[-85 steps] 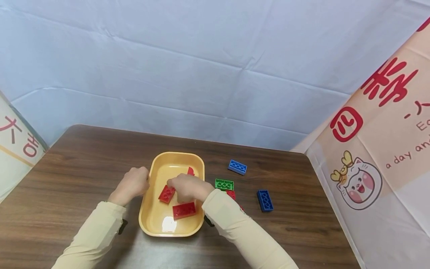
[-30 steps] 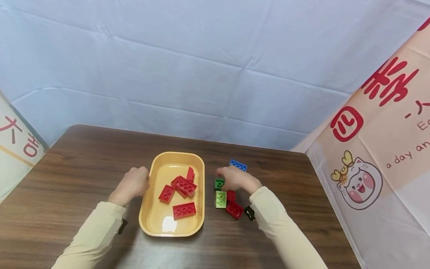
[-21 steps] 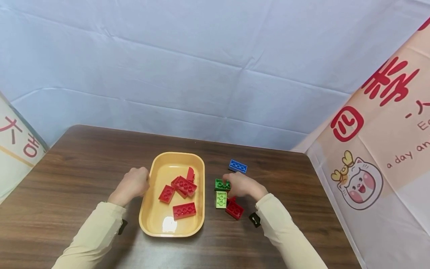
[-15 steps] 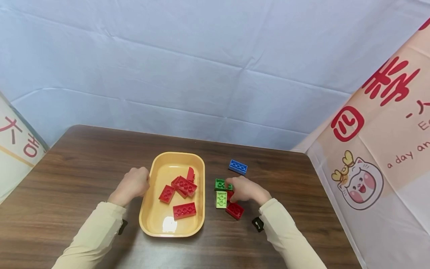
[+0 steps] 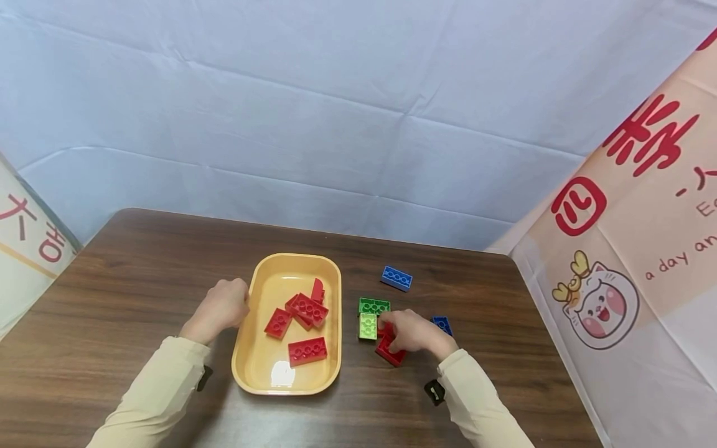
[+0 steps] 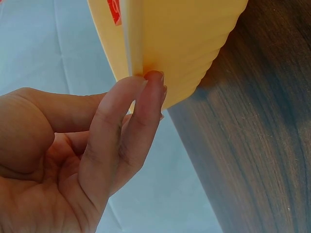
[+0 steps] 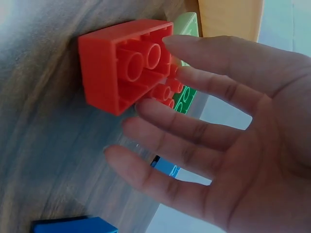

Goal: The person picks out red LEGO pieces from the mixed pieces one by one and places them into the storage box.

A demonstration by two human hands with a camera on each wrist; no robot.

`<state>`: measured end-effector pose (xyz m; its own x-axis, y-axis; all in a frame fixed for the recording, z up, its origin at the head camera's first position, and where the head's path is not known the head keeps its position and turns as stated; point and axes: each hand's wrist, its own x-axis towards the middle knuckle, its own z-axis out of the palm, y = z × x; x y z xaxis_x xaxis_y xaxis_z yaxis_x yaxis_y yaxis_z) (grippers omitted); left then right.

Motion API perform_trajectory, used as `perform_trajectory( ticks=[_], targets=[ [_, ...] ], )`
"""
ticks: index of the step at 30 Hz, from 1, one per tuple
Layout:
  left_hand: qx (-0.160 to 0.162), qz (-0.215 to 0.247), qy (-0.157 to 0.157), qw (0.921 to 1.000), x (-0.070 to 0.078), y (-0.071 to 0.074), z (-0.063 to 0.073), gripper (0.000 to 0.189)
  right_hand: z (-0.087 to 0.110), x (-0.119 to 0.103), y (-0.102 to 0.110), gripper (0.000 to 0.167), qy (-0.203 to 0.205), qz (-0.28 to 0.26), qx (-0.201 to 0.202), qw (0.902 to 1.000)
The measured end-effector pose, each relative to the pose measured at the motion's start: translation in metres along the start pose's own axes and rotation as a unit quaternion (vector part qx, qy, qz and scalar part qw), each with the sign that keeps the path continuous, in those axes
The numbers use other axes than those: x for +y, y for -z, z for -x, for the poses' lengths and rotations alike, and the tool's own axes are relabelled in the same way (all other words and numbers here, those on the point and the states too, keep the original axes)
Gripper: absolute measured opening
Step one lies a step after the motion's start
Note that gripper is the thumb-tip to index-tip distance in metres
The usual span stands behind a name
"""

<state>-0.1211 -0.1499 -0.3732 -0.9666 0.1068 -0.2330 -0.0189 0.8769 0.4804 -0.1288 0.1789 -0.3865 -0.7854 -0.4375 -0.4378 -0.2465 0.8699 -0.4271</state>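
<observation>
My left hand [image 5: 218,308] pinches the left rim of a yellow tray [image 5: 243,367]; in the left wrist view its fingertips [image 6: 154,77] lie on the tray's outer wall. Several red bricks lie in the tray, among them one plain brick [image 5: 307,351]. Right of the tray my right hand [image 5: 414,330] hovers over two loose red bricks, fingers spread. In the right wrist view, the thumb tip reaches the edge of an upturned red brick [image 7: 99,68], and the other fingers are near a smaller red brick partly hidden behind them. Neither brick is gripped.
Beside the red bricks sit a lime brick [image 5: 368,326] and a green brick [image 5: 373,305]. One blue brick [image 5: 396,278] lies farther back; another blue brick [image 5: 442,324] is partly hidden by the right hand. The wooden table [image 5: 168,261] ends at a cloth backdrop [image 5: 280,155].
My right hand has left the tray, where another red brick now shows, and moved right, then nearer over the loose red bricks. The lime brick has shifted slightly back. My left hand stays put.
</observation>
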Motion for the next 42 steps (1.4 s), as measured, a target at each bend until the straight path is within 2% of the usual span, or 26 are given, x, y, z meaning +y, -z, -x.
perform_trajectory(
  ticks=[16,22,32,42],
  targets=[
    [0.001,-0.003,0.001,1.0000,-0.001,0.000,0.000,0.020,0.002,0.004,-0.006,0.036,0.001,-0.020,-0.011,0.9997],
    [-0.001,-0.005,0.002,1.0000,-0.001,0.000,0.000,0.021,0.002,0.004,-0.010,0.035,0.012,-0.017,-0.013,0.9997],
    [0.001,-0.005,0.002,1.0000,-0.001,-0.001,-0.001,0.022,0.002,0.003,-0.014,0.035,0.001,-0.016,-0.015,0.9998],
    [0.004,-0.010,0.000,0.9999,0.000,0.000,0.001,0.021,0.003,0.004,-0.014,0.036,0.010,-0.009,-0.013,0.9998]
  ],
)
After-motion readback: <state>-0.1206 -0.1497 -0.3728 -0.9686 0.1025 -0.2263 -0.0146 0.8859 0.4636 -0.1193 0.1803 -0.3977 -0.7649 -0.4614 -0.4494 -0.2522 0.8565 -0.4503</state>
